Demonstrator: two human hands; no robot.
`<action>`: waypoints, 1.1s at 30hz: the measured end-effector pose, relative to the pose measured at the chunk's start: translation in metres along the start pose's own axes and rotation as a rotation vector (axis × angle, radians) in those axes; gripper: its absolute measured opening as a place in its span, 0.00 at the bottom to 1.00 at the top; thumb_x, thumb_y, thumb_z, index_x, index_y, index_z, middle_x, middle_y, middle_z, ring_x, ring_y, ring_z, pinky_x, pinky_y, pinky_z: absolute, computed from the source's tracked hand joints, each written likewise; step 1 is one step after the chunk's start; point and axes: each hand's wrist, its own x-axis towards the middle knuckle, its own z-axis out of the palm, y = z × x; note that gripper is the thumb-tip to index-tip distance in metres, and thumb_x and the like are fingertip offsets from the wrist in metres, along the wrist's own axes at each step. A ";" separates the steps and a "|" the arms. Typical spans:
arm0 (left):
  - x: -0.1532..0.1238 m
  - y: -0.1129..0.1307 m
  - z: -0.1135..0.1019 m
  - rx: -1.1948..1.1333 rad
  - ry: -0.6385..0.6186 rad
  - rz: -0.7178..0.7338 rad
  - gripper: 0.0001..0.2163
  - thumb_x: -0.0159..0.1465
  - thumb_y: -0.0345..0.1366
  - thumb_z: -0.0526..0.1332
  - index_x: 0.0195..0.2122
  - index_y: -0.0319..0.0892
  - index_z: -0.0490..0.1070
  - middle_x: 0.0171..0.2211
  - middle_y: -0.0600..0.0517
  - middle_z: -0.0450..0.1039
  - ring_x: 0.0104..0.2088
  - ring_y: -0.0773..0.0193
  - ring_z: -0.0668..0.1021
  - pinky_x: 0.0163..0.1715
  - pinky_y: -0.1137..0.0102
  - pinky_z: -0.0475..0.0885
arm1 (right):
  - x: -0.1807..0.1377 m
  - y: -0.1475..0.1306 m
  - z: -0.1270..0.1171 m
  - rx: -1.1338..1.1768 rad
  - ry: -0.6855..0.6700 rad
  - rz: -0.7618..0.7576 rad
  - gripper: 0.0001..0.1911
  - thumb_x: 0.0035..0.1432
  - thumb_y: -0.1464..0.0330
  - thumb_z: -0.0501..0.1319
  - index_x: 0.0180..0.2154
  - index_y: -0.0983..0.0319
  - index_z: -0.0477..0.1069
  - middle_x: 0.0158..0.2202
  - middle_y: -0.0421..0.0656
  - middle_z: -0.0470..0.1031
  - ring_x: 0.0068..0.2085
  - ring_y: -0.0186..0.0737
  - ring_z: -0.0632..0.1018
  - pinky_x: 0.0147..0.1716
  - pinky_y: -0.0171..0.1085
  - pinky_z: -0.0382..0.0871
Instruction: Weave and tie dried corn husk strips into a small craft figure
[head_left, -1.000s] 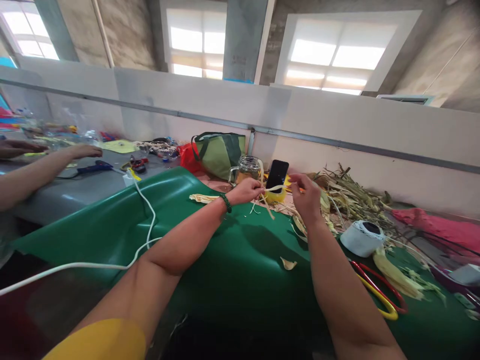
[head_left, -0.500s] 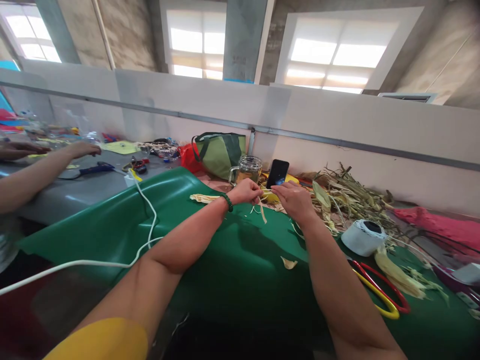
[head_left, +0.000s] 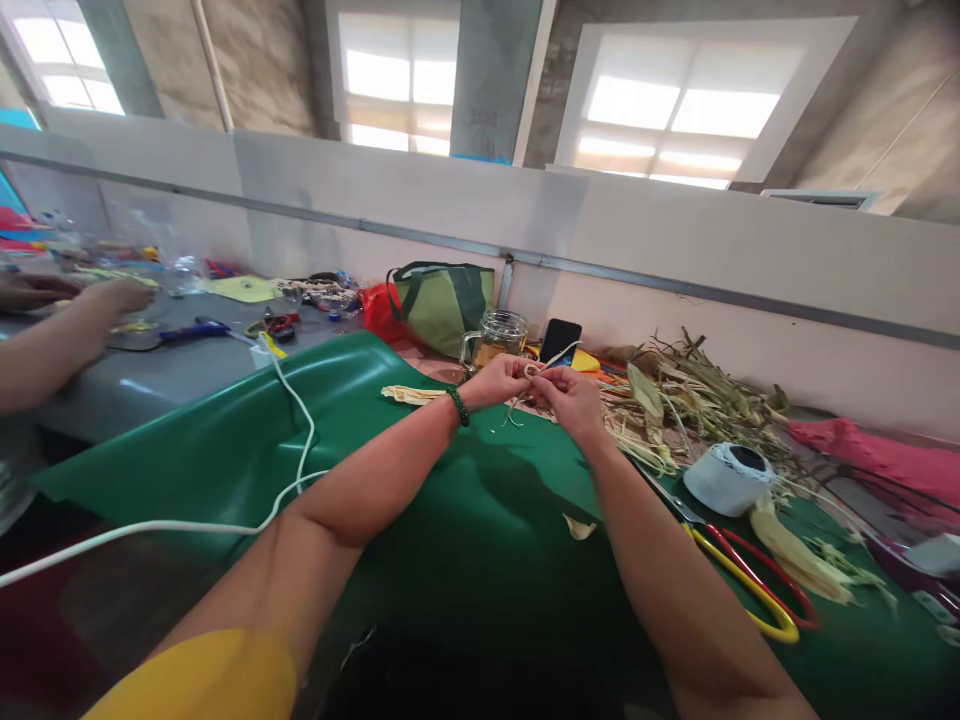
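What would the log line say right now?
left hand: pinching pale strip | right hand: pinching same strip | scissors: on green mat

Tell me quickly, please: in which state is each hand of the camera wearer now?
Left hand: closed, pinching a curled pale strip.
Right hand: closed, pinching the same strip, close beside the left hand.

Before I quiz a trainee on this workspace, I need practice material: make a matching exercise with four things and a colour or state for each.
1. Pale strip
2. Scissors
3. Mug
4. Roll

A. clear glass, with a handle
B. white around a dark centre
C. pinched by left hand and right hand
D. one red handle, one yellow

Right pairs: 1-C, 2-D, 3-A, 4-B
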 end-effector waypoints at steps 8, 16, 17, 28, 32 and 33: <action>-0.003 0.007 0.002 0.007 0.085 0.012 0.18 0.50 0.39 0.68 0.38 0.31 0.76 0.22 0.55 0.72 0.24 0.73 0.69 0.26 0.77 0.64 | -0.002 -0.004 -0.008 -0.274 0.037 -0.122 0.18 0.48 0.52 0.62 0.25 0.61 0.69 0.21 0.42 0.75 0.22 0.38 0.74 0.21 0.35 0.64; -0.002 0.004 -0.006 -0.243 0.124 -0.129 0.17 0.46 0.38 0.71 0.33 0.32 0.74 0.27 0.49 0.77 0.27 0.68 0.76 0.31 0.73 0.70 | -0.006 -0.013 -0.013 -0.763 0.105 -0.307 0.07 0.56 0.65 0.59 0.30 0.61 0.72 0.26 0.44 0.75 0.30 0.42 0.74 0.29 0.38 0.64; -0.003 0.005 -0.007 -0.271 0.115 -0.145 0.16 0.46 0.37 0.71 0.33 0.32 0.74 0.27 0.49 0.77 0.27 0.68 0.76 0.31 0.72 0.70 | -0.008 -0.016 -0.012 -0.847 0.107 -0.412 0.06 0.56 0.69 0.58 0.31 0.61 0.73 0.29 0.45 0.75 0.34 0.43 0.74 0.32 0.39 0.64; -0.005 0.006 -0.001 -0.291 0.077 -0.177 0.16 0.46 0.35 0.72 0.34 0.31 0.76 0.24 0.53 0.74 0.24 0.72 0.73 0.29 0.75 0.67 | -0.011 -0.009 0.007 -0.764 0.058 -0.795 0.14 0.63 0.64 0.55 0.30 0.60 0.75 0.31 0.46 0.74 0.37 0.42 0.72 0.39 0.40 0.66; -0.007 0.012 -0.001 -0.309 0.023 -0.202 0.18 0.48 0.35 0.72 0.39 0.32 0.75 0.27 0.50 0.76 0.27 0.68 0.78 0.32 0.73 0.71 | -0.001 0.000 -0.004 -0.395 0.187 -0.496 0.14 0.58 0.59 0.59 0.28 0.62 0.73 0.30 0.45 0.75 0.34 0.41 0.74 0.35 0.40 0.68; -0.007 0.013 -0.001 -0.305 0.009 -0.196 0.18 0.48 0.36 0.72 0.39 0.32 0.75 0.27 0.49 0.77 0.27 0.68 0.79 0.32 0.73 0.71 | 0.001 0.001 -0.005 -0.323 0.169 -0.412 0.15 0.56 0.57 0.59 0.27 0.62 0.72 0.29 0.45 0.75 0.32 0.40 0.74 0.33 0.39 0.69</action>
